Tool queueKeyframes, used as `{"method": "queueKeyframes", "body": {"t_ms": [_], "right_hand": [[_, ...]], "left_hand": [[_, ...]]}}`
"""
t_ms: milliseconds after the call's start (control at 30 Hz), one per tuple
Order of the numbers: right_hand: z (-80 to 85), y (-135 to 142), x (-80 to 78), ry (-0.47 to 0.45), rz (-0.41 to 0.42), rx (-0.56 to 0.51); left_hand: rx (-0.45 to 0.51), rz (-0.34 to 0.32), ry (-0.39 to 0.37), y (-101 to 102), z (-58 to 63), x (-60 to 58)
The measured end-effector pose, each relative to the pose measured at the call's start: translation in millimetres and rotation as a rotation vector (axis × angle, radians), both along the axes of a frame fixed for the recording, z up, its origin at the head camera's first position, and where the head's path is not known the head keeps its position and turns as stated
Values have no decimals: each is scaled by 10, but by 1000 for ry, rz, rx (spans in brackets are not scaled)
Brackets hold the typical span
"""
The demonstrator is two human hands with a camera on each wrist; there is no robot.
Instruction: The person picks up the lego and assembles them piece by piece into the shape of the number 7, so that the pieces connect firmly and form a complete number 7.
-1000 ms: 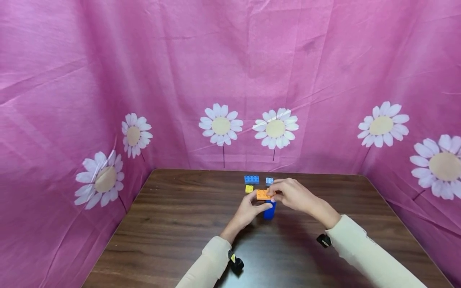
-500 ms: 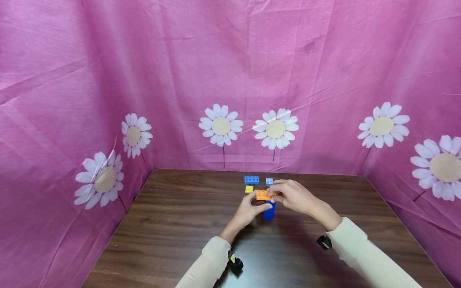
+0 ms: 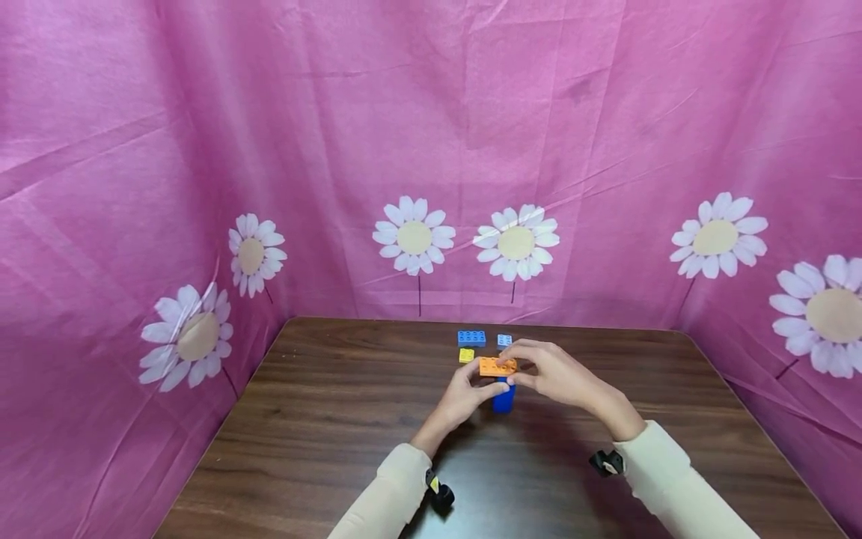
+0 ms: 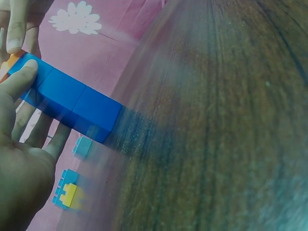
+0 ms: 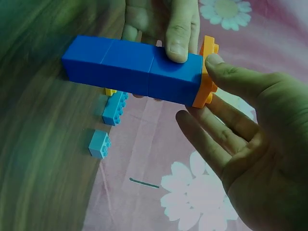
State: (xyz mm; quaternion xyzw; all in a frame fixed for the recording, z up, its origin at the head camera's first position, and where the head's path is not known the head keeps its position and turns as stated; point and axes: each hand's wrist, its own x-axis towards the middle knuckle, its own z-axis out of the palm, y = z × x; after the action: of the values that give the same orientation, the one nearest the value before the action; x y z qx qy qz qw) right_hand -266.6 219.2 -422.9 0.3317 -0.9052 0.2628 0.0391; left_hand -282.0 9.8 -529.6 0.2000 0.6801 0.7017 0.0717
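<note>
A tower of stacked blue toy bricks (image 3: 503,397) stands upright on the table, with a thin orange studded brick (image 3: 493,366) lying across its top. My left hand (image 3: 462,394) holds the uppermost blue brick, its thumb on the near face and fingers behind, as the left wrist view shows. At the orange brick's right end, my right hand (image 3: 559,372) pinches it, thumb tip on the near edge and a finger over the studs. In the right wrist view, that thumb (image 5: 219,67) touches the orange piece while other fingers (image 5: 207,142) extend loosely beneath the tower's top.
Behind the tower lie a blue studded brick (image 3: 471,338), a small yellow brick (image 3: 467,355) and a small light-blue brick (image 3: 504,341). The brown wooden table (image 3: 337,419) ends at a pink curtain (image 3: 323,247) printed with daisies.
My right hand has loosened and spread a little, its wrist lowering slightly, so more of the orange brick's right end shows. My left hand and the blue tower stay put.
</note>
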Motion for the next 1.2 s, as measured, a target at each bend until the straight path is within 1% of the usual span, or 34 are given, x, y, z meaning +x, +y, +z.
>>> {"method": "queueKeyframes", "body": {"t_ms": [133, 233, 333, 433, 533, 633, 733, 833, 900, 1033, 1200], "right_hand": [[-82, 59, 15, -34, -54, -137], [-195, 107, 15, -56, -122, -224], [-348, 131, 20, -125, -172, -312], [-485, 141, 34, -223, -184, -412], [-614, 143, 39, -310, -183, -484], [-745, 125, 26, -327, -186, -456], [-863, 91, 13, -307, -189, -379], [-940, 60, 8, -301, -232, -349], [-961, 54, 13, -290, -242, -346], [-956, 70, 24, -259, -247, -349], [-944, 166, 20, -247, -259, -327]], "left_hand": [[6, 9, -3, -1, -6, 12], [-29, 35, -6, -2, -8, 13], [-64, 65, -8, -9, -2, 25], [-81, 81, -7, -9, -2, 31], [-73, 78, 14, -1, -2, 31], [-48, 66, 44, 10, 2, 35], [-26, 49, 66, 22, 3, 43], [-21, 40, 80, 29, -4, 50], [-30, 41, 85, 30, -8, 55], [-78, 69, 75, 16, -23, 63], [-105, 76, 83, -32, -65, 39]]}}
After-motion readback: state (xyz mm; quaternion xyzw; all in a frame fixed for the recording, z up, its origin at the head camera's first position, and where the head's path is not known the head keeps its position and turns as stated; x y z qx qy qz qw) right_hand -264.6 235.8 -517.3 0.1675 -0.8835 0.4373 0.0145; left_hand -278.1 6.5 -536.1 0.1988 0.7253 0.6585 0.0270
